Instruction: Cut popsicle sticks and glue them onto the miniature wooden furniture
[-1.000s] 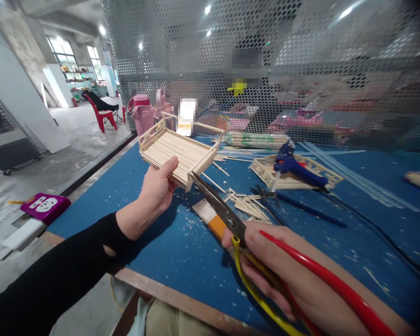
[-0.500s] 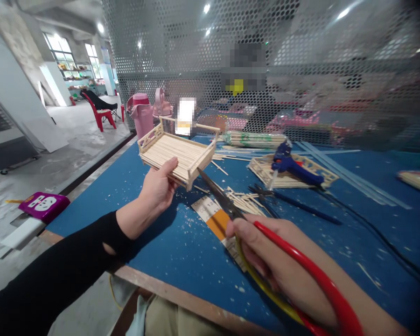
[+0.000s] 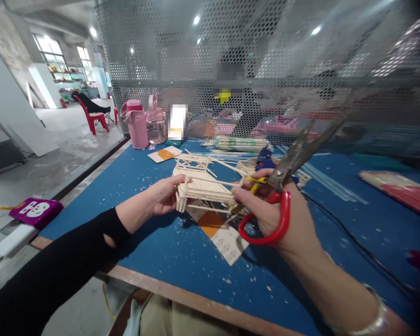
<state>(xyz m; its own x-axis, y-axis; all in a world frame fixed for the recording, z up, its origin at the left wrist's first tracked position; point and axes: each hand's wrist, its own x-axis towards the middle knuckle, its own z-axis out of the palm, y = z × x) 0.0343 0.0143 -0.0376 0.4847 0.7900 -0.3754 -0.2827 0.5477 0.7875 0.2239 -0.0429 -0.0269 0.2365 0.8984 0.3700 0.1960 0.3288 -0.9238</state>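
A small bed-shaped frame (image 3: 205,189) built of thin wooden sticks is held low over the blue table. Its left end is gripped by my left hand (image 3: 165,195), thumb on top and fingers beneath. My right hand (image 3: 271,210) is closed on scissors (image 3: 283,173) with red and yellow handles, their parted blades pointing up and away to the right. The thumb and fingers of that hand also touch the frame's right end. Under the frame lies a printed card (image 3: 231,242) with an orange band. A blue glue gun (image 3: 265,158) is partly hidden behind my right hand.
A plastic-wrapped bundle of sticks (image 3: 241,143) lies at the back before a perforated metal screen (image 3: 182,56). Pale translucent strips (image 3: 339,184) and a dark cord (image 3: 339,224) are on the right. A pink flask (image 3: 138,128) stands back left; a purple power strip (image 3: 37,208) is left.
The frame has come lower and nearer and has turned. My right hand has swung the scissors from pointing at the frame to pointing up and away, and its fingers now touch the frame.
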